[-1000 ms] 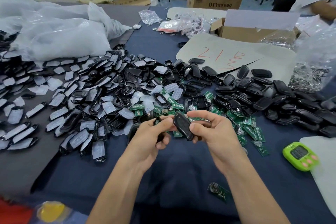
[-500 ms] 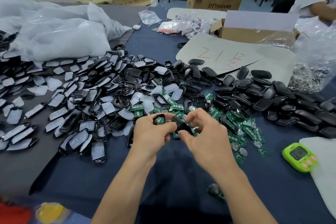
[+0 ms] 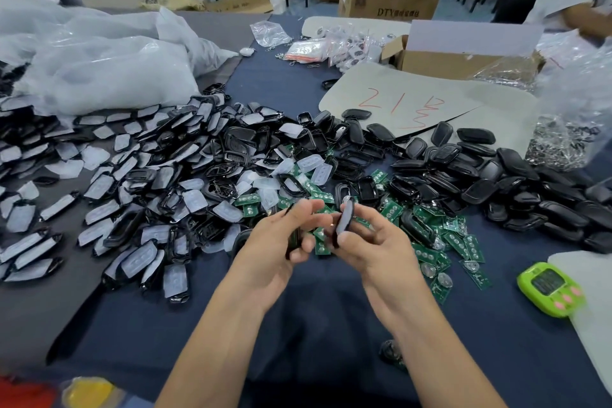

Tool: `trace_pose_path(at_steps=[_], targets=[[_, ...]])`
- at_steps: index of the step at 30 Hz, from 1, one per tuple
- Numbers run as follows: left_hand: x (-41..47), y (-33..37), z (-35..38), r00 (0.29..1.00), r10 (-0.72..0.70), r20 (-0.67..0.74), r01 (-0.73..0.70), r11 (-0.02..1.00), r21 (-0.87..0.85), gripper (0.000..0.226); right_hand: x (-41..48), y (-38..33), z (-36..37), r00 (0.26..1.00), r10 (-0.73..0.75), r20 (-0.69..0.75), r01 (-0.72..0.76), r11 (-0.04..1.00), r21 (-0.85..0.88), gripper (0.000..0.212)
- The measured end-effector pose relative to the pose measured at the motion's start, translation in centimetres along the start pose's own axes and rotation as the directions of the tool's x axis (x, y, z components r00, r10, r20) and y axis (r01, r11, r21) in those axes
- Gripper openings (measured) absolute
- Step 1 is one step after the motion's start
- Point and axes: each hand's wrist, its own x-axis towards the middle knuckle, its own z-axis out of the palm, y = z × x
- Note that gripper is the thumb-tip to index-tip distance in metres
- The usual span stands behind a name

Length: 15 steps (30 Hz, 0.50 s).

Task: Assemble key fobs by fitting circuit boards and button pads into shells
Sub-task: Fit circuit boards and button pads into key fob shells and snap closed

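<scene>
Bright, flat light; soft focus at the margins.

Overhead light leaves a faint shadow under my forearms on the desk (image 3: 331, 325); the plastic bags (image 3: 99, 69) at its far left corner glare white. My left hand (image 3: 275, 242), gripping a dark piece (image 3: 293, 238), and right hand (image 3: 374, 242), pinching a shell (image 3: 344, 220), smear with motion. Lines bow toward the edges; the near left corner is blurred.
</scene>
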Motion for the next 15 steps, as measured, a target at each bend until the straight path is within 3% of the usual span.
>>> trace_pose_path(at_steps=[3, 5, 7, 12, 15], targets=[[0.1, -0.2, 0.3, 0.999, -0.021, -0.03, 0.018, 0.994, -0.107, 0.029, 0.2, 0.0, -0.7, 0.987, 0.151, 0.058, -0.162, 0.935, 0.316, 0.046], [0.0, -0.4, 0.6, 0.998, 0.018, -0.066, -0.024, 0.996, -0.09, 0.029, 0.3, 0.2, -1.0, 0.978, 0.203, 0.046, -0.206, 0.91, 0.359, 0.048], [0.0, -0.5, 0.7, 0.991, 0.088, -0.1, -0.084, 0.995, 0.047, 0.04, 0.3, 0.3, -1.1, 0.973, 0.226, 0.04, -0.225, 0.902, 0.369, 0.047], [0.1, -0.5, 0.7, 0.969, 0.212, -0.125, -0.158, 0.925, 0.346, 0.046, 0.2, 0.5, -0.7, 0.988, 0.145, 0.054, -0.154, 0.961, 0.23, 0.047], [-0.2, -0.6, 0.6, 0.956, 0.249, -0.156, -0.158, 0.883, 0.441, 0.044, 0.0, 0.9, 0.0, 0.999, 0.011, 0.044, -0.008, 0.998, -0.065, 0.046]])
